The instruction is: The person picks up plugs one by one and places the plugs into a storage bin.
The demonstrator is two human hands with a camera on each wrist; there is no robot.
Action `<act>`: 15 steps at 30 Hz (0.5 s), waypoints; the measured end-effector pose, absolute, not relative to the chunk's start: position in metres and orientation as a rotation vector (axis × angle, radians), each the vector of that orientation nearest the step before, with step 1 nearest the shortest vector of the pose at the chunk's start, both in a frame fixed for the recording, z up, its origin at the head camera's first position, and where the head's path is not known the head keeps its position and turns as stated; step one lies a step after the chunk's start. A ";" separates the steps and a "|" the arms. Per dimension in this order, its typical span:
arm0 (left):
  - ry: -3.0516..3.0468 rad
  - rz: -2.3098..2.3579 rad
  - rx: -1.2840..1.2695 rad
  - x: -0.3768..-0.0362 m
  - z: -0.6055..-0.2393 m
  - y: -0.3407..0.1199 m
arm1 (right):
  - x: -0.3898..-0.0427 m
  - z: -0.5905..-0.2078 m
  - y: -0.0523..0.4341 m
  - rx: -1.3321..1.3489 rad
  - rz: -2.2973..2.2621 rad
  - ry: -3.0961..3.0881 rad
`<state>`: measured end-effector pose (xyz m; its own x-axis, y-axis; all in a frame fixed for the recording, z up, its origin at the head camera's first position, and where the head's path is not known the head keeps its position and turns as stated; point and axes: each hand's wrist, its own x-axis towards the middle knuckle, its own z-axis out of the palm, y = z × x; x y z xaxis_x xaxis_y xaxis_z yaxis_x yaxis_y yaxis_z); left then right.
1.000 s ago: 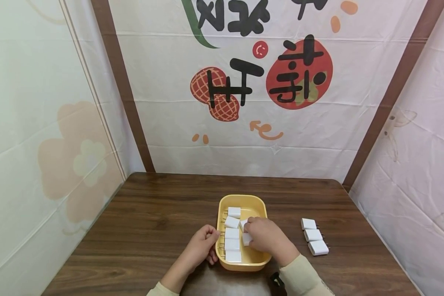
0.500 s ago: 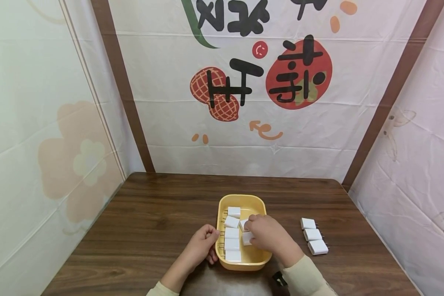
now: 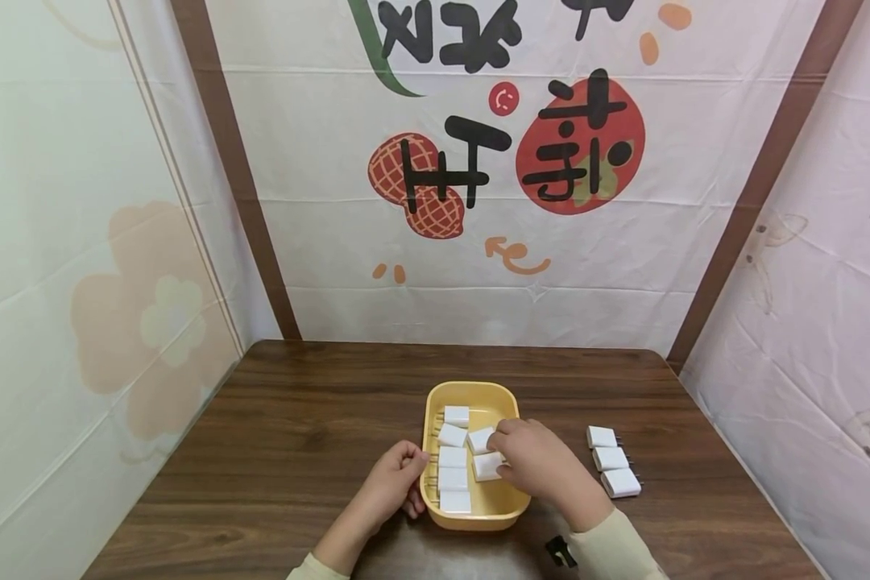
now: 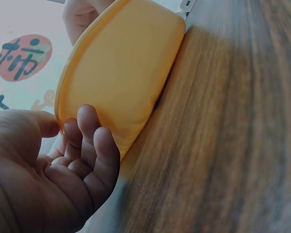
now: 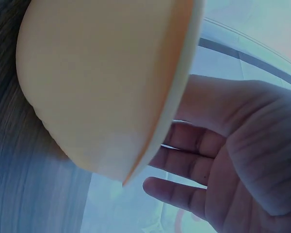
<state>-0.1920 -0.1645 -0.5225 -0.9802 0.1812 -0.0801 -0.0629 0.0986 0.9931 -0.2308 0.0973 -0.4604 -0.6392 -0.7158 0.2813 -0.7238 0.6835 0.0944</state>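
A yellow plastic bin (image 3: 471,522) sits on the table with several white charger plugs inside. One row of plugs (image 3: 454,457) lines its left side, prongs pointing left. Two more, an upper plug (image 3: 481,440) and a lower plug (image 3: 488,466), lie to the right of that row. My left hand (image 3: 395,483) pinches the bin's left rim between thumb and forefinger, its other fingers loosely bent against the outer wall in the left wrist view. My right hand (image 3: 540,459) reaches over the right rim, fingertips at the right ends of those two plugs; the bin wall hides the tips in the right wrist view.
Three more white plugs (image 3: 612,459) stand in a slanted column on the wooden table (image 3: 319,419), right of the bin, prongs to the right. A small black object (image 3: 560,552) is beside the right sleeve. Printed fabric walls (image 3: 493,314) enclose the table's back and sides.
My right hand has drawn slightly to the right, uncovering more of the two plugs by its fingertips. My left hand stays at the bin's rim.
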 end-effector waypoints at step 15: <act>2.184 2.000 0.115 -0.192 -0.522 -0.164 | -0.217 -0.456 0.120 1.185 0.115 -2.548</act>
